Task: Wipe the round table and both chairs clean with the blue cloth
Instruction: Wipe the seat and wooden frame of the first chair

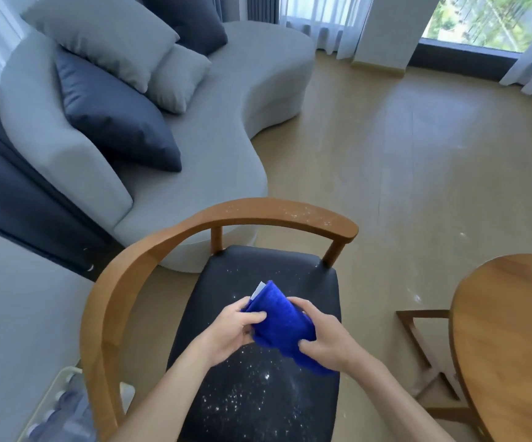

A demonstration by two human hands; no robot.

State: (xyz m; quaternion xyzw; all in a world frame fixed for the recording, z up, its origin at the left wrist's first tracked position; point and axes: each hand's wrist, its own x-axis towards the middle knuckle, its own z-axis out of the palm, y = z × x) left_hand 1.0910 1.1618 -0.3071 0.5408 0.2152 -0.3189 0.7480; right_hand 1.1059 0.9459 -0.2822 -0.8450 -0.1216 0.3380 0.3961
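A folded blue cloth [282, 323] with a white tag at its top is held above the dark seat of a wooden armchair [252, 393]. My left hand [231, 330] grips its left edge, thumb on top. My right hand [325, 339] grips its right side, fingers curled round it. White crumbs speckle the black seat, and white specks also lie on the curved wooden backrest [290, 215]. The round wooden table [510, 339] shows partly at the right edge. Only one chair is in view.
A grey curved sofa [213, 129] with grey and dark blue cushions stands beyond the chair. A white rack [57, 397] sits at the lower left by the wall. The table's wooden base [424, 349] lies to the chair's right. Open wooden floor stretches toward the window.
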